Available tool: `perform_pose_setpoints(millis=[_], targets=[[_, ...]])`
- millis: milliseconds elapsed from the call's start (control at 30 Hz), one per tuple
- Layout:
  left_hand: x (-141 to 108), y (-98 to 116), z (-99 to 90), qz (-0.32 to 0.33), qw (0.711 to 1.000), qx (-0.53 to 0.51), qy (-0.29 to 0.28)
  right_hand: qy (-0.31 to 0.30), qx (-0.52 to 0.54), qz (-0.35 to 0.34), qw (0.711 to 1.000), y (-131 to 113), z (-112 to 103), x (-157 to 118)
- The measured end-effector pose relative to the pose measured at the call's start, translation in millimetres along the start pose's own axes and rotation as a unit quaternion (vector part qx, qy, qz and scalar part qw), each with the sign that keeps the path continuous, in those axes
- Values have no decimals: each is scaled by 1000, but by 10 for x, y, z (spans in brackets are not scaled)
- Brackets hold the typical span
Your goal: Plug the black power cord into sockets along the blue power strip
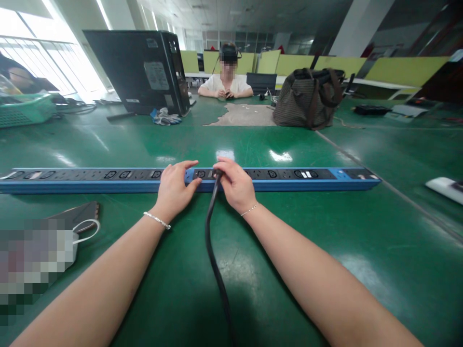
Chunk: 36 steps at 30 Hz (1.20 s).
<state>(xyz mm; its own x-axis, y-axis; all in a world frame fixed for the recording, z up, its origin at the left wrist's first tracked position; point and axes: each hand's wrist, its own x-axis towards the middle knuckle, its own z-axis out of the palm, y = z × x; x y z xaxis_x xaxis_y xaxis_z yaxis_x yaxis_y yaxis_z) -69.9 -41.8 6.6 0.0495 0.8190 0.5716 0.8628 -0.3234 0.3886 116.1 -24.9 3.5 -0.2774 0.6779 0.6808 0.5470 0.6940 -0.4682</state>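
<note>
A long blue metal power strip with a black socketed face [289,186] lies left to right across the glossy green bench [361,226], in front of the person. The right hand [237,185] is closed, thumb and fingers pinching the plug end of a thick black cable [209,236] at the middle of the strip; whether the plug is seated in a socket cannot be told. The cable runs from there toward the near edge, between the forearms. The left hand [177,185] is partly open over the strip, just left of the plug, thumb and forefinger spread apart with nothing pinched between them. On the far left stands a large black computer case [133,72], with blue-and-white fabric gloves [166,117] beside it. A brown woven bag with handles [300,99] sits far right, and a co-worker in a white top [226,86] sits across the bench.
</note>
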Motion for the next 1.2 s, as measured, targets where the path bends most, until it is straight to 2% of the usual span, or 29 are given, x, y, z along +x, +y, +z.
perform_pose_setpoints(millis=[67, 133, 267, 533, 700, 967, 1200], targets=[[-11, -82, 21, -11, 998, 57, -7, 43, -1, 38, 998, 121, -56, 37], [-24, -146, 42, -11, 996, 89, -17, 60, -2, 83, 995, 221, -100, 71], [-34, -187, 63, -5, 995, 97, -18, 36, 0, 118, 992, 285, -142, 104], [-26, -195, 68, -6, 995, 96, -15, -26, -26, 72, 997, 250, -137, 91], [-27, -198, 75, -13, 995, 99, -13, -28, -27, 38, 999, 243, -136, 77], [-22, -189, 72, -20, 996, 90, -15, -13, -38, 31, 999, 240, -132, 80], [-15, -179, 69, -21, 995, 91, -20, -29, -67, -10, 997, 170, -78, 49]])
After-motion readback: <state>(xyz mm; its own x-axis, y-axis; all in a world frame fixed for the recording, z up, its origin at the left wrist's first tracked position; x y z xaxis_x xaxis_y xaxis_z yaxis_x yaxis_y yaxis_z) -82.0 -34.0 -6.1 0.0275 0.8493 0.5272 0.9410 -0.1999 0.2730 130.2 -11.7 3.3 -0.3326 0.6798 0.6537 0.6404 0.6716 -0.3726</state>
